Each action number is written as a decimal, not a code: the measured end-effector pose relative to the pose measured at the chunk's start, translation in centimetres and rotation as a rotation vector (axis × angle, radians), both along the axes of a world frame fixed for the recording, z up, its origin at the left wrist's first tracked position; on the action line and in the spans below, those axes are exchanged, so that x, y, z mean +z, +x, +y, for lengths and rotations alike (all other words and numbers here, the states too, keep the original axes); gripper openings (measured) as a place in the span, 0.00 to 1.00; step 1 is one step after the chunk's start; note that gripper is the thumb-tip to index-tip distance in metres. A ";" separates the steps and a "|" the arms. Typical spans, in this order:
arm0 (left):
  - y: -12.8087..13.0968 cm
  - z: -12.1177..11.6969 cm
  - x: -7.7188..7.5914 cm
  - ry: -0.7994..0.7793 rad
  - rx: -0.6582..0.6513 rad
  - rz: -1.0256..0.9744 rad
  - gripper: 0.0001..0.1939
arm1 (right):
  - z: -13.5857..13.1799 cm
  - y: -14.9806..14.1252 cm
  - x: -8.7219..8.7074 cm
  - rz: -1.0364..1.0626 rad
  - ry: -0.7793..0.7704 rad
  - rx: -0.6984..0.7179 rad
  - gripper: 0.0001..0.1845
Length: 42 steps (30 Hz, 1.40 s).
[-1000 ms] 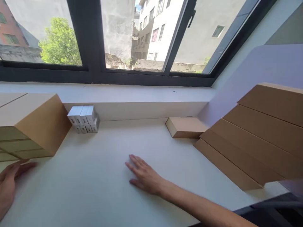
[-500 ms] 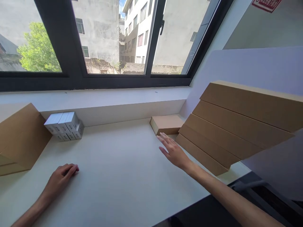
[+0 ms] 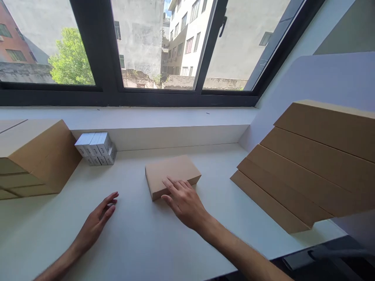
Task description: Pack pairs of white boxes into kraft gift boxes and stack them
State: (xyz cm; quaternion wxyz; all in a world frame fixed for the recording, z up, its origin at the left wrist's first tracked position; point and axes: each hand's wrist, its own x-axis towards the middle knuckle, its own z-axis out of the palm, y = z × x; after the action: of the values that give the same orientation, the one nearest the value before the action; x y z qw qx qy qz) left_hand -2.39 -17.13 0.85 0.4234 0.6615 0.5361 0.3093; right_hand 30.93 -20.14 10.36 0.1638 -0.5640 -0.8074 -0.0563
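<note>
A flat brown cardboard box [image 3: 170, 168] lies near the middle of the white table [image 3: 140, 242]. My right hand [image 3: 186, 203] rests against its near right part, with the fingers stretched over the top and the thumb at the front side. It does not wrap round the box. To the left, my left hand [image 3: 98, 220] is over the table with its fingers loosely apart and nothing in them. A gap separates it from the box. Behind it, small white boxes [image 3: 96, 148] stand stacked in two layers by the wall.
Stacked brown boxes [image 3: 47, 156] stand at the left edge. On the right, a leaning stack of several brown cardboard boxes [image 3: 293, 171] stands beside a pale partition [image 3: 336, 82]. A low white ledge [image 3: 175, 117] runs along the back under the window [image 3: 187, 93].
My right hand has moved left, and the flat box has slid from the back right corner to the middle. My left hand has opened and moved forward. The view has turned slightly left.
</note>
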 end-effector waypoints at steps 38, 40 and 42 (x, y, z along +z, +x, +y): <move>-1.1 -6.6 8.1 0.026 0.209 -0.410 0.25 | -3.5 -3.2 -0.3 1.336 -0.502 -0.175 0.31; -0.7 -7.8 7.0 0.180 0.136 -0.391 0.31 | -5.7 -3.2 -3.3 1.294 -0.374 -0.258 0.32; -0.1 -9.0 5.6 0.295 -0.046 -0.347 0.45 | -8.0 -4.3 -6.2 1.078 -0.479 -0.147 0.31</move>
State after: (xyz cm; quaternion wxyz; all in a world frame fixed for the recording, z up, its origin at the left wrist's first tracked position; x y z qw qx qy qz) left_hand -2.46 -26.13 6.41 0.4151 0.6652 0.3890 0.4837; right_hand 26.67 -28.09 4.14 0.4146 -0.5885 -0.5595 0.4108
